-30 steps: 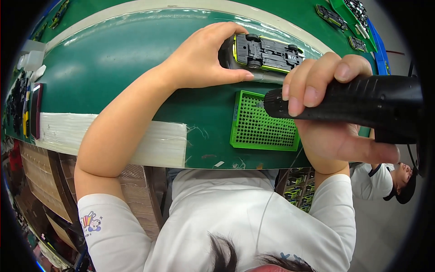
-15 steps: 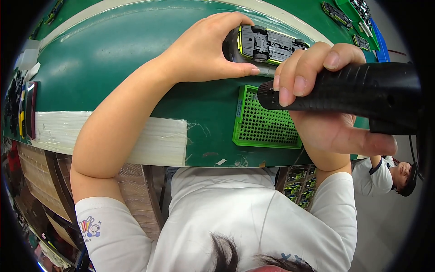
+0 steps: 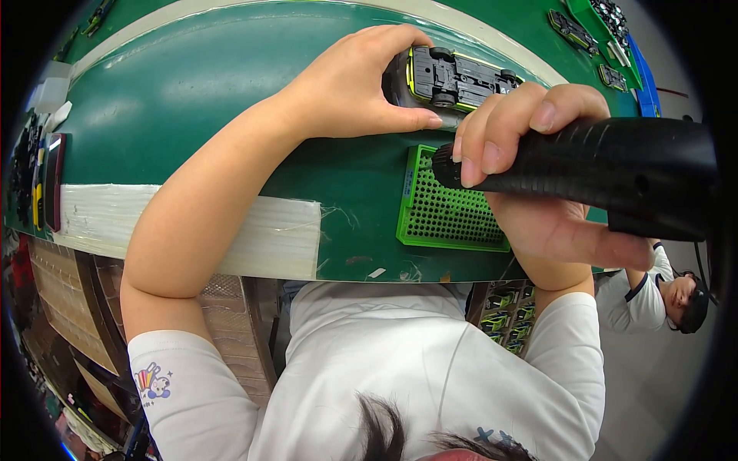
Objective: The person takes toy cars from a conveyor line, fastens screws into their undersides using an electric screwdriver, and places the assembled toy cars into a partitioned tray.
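Left hand [image 3: 365, 84]: fingers spread wide around upturned toy car's [image 3: 465, 81] end, firmness undeterminable. Right hand [image 3: 542, 221]: fingers wrapped around black handheld power tool [image 3: 615, 161], overlapping green perforated tray [image 3: 444, 219].

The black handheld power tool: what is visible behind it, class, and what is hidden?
A green perforated tray shows, its left and lower parts visible. The tool and right hand cover its upper right; that part cannot be seen.

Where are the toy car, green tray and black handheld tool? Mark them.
Toy car [image 3: 464, 77], head view: black underside.
Green tray [image 3: 453, 245], head view: near rim.
Black handheld tool [image 3: 619, 164], head view: body.
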{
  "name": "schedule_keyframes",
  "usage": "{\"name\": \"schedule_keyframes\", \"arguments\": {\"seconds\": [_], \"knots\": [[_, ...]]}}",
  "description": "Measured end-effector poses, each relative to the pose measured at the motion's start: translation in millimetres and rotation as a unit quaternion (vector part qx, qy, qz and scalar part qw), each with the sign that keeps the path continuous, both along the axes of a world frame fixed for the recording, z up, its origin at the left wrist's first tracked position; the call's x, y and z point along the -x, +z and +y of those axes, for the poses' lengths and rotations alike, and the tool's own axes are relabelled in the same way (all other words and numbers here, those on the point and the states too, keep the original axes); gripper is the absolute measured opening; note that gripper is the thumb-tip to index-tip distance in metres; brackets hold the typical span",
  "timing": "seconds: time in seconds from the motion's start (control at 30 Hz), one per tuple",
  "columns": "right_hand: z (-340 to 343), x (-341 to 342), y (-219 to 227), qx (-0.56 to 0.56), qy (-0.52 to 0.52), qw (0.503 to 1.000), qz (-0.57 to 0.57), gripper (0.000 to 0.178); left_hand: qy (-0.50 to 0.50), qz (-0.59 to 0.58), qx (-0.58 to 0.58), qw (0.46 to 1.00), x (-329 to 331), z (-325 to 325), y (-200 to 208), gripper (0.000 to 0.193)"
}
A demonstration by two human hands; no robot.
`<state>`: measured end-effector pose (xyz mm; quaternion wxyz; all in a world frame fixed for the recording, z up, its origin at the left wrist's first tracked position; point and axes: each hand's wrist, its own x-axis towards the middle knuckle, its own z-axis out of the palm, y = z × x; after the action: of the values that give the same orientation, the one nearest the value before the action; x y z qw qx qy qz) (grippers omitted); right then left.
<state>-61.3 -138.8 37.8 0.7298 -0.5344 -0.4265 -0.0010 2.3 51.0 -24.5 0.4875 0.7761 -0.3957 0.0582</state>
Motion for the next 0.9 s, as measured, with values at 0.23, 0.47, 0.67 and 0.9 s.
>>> {"name": "schedule_keyframes", "arguments": {"seconds": [0.23, 0.47, 0.67, 0.9], "knots": [[2, 4, -2, -0.006, -0.023, 1.000, 0.001, 0.106, -0.002, -0.001, 0.000, 1.000, 0, -1, 0, 0.067], [3, 7, -1, -0.013, -0.033, 0.999, 0.025, 0.104, 0.004, -0.003, -0.009, 1.000, 0, 0, 0, 0.067], [-5, 3, 12, 0.000, -0.034, 0.999, 0.027, 0.101, 0.003, -0.007, -0.001, 1.000, 0, -2, 1, 0.067], [-8, -32, 42, -0.031, -0.016, 0.999, 0.006, 0.100, 0.021, 0.016, -0.027, 0.999, 5, 6, 5, 0.067]]}}
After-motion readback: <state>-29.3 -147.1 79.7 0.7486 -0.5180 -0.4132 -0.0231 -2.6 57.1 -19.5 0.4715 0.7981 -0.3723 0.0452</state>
